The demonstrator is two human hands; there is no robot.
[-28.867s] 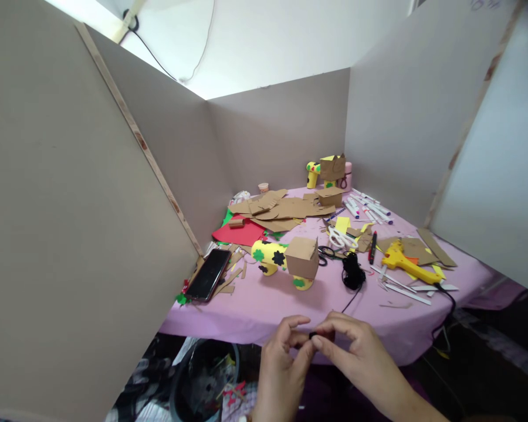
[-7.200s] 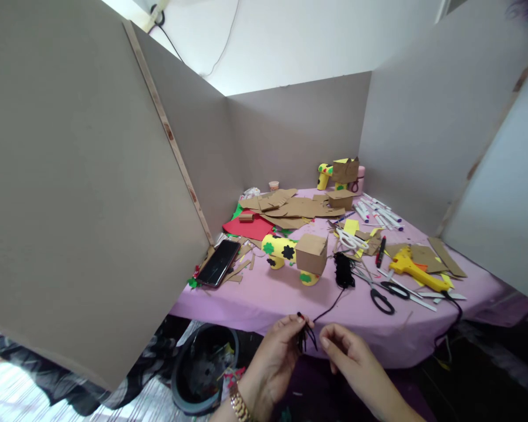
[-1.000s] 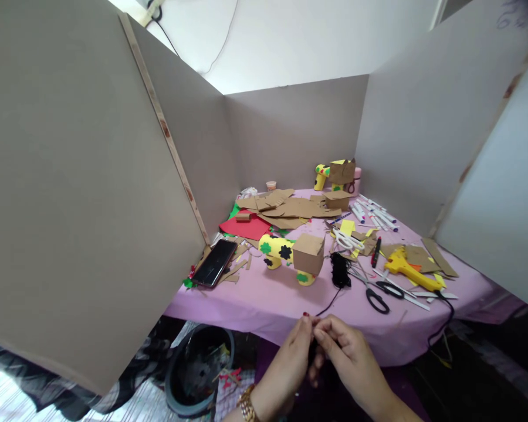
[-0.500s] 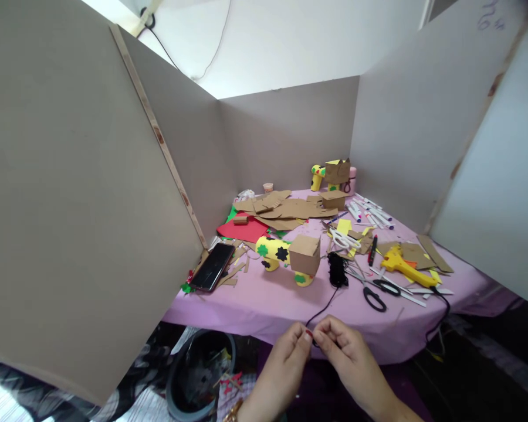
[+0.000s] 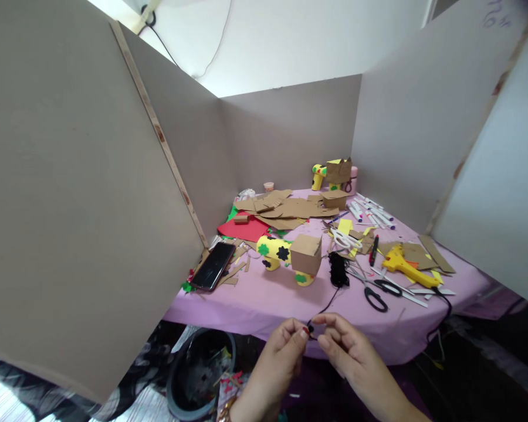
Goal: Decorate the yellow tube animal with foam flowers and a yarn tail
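Note:
My left hand (image 5: 284,349) pinches the end of a black cord (image 5: 330,303) just in front of the table's near edge. The cord runs up to a black bundle of yarn (image 5: 338,269) on the table. Close beside it, my right hand (image 5: 345,346) has its thumb and fingers apart, with a bit of the cord near its fingertips. Beyond the hands stands a yellow tube figure (image 5: 270,249) with green and black flower shapes and a cardboard box (image 5: 305,253) at its front. Black-handled scissors (image 5: 375,298) lie right of the yarn.
A yellow glue gun (image 5: 407,266), white scissors (image 5: 345,239) and markers (image 5: 372,211) lie on the right. A phone (image 5: 213,265) is at left, cardboard sheets (image 5: 290,208) behind. A second yellow figure (image 5: 319,171) stands at the back. A bucket (image 5: 171,375) sits below the table; grey panels (image 5: 290,129) surround it.
My right hand's fingers have opened and drawn slightly away from the left. The left hand keeps its pinch on the cord, where a small dark loop or knot now shows.

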